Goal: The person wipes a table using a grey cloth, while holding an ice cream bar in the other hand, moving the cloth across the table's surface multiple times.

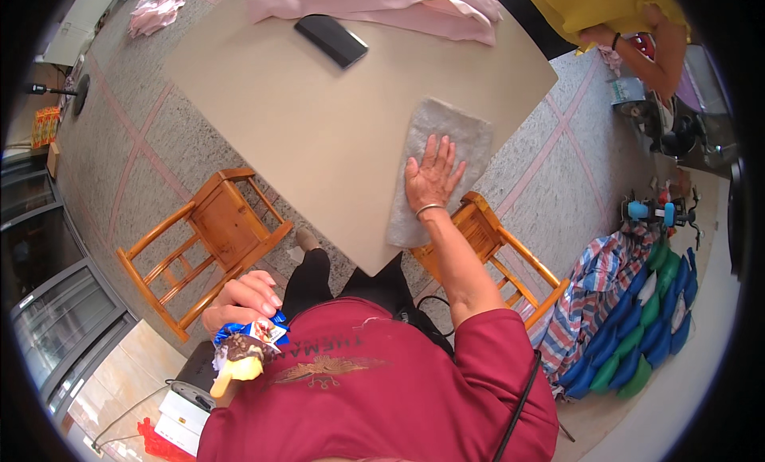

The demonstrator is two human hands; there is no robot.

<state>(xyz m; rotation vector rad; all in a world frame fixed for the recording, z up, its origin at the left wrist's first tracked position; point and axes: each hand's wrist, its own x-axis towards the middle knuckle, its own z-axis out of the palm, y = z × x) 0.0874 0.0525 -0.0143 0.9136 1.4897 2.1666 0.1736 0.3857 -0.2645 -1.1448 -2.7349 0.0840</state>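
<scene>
Close to my chest, my left hand [241, 299] is closed on a chocolate-coated ice cream bar [241, 352]. Its pale yellow inside shows, and a short stick points down toward me. A torn blue and white wrapper [271, 330] is bunched between the fingers and the bar. My right hand [434, 175] lies flat, fingers spread, on a folded grey cloth [470, 135]. That cloth rests along the right side of the beige table [311, 135], and its near end reaches the edge.
A black flat case [331, 40] and pink fabric [382, 6] lie on the table's far part. Wooden chairs stand at left [227, 223] and right [478, 231]. A person in yellow [606, 12] is at the far right. Blue and green bundles [637, 326] lie lower right.
</scene>
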